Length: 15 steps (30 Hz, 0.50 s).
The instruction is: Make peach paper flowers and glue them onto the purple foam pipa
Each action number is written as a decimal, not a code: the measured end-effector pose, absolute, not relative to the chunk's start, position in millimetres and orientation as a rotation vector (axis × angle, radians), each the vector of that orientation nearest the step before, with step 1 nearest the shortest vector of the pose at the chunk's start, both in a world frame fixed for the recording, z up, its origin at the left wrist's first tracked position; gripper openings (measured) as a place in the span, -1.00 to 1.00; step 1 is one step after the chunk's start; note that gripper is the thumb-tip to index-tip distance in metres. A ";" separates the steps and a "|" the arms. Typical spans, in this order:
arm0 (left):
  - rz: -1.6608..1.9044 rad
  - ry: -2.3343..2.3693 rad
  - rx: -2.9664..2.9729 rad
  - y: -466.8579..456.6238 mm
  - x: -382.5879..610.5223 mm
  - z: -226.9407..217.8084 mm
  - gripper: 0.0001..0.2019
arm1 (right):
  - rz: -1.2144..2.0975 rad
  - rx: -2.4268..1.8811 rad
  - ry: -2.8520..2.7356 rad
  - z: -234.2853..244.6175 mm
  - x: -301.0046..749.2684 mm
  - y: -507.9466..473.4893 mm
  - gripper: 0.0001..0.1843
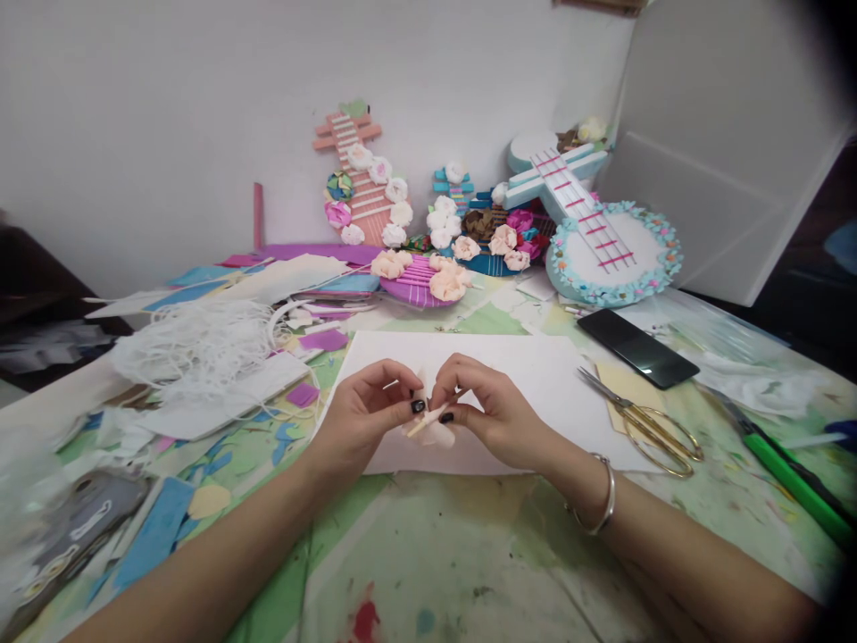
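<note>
My left hand (368, 406) and my right hand (492, 402) meet over a white sheet (528, 357) lying on the table. Between my fingertips is a small piece of pale crepe paper (440, 436), its lower edge hanging below them. A thin pale stick (421, 426) lies slantwise across the paper, pinched by my right thumb and fingers. My left thumb and fingers close on the paper's left side. The fingers partly hide how paper and stick meet.
Gold-handled scissors (633, 415), a black phone (636, 346) and a green cutter (794, 478) lie on the right. Tangled white cord (201, 348) and paper scraps fill the left. Behind stand flower-trimmed instrument models, including a light-blue one (612, 246) and a pink one (365, 187).
</note>
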<state>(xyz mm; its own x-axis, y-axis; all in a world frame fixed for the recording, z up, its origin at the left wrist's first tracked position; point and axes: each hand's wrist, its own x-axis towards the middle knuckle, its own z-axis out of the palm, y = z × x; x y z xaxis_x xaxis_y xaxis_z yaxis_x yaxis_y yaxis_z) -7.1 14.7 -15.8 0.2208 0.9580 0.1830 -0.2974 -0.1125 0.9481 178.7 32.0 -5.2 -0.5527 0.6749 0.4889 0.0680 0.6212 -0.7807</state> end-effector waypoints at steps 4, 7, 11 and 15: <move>1.238 0.730 1.164 11.8 -4.8 -14.1 -0.90 | 0.863 -0.651 -1.987 -7.0 176.1 31.8 -0.83; 1.202 0.707 1.139 9.5 -4.0 -13.6 -0.87 | 0.772 -0.711 -1.992 -8.0 173.5 31.2 -0.79; 1.168 0.730 1.144 9.1 -4.2 -13.6 -0.86 | 0.734 -0.716 -2.027 -8.9 171.4 29.7 -0.75; 1.172 0.717 1.188 11.8 -3.2 -16.3 -0.91 | 0.697 -0.714 -2.035 -9.9 172.0 28.4 -0.75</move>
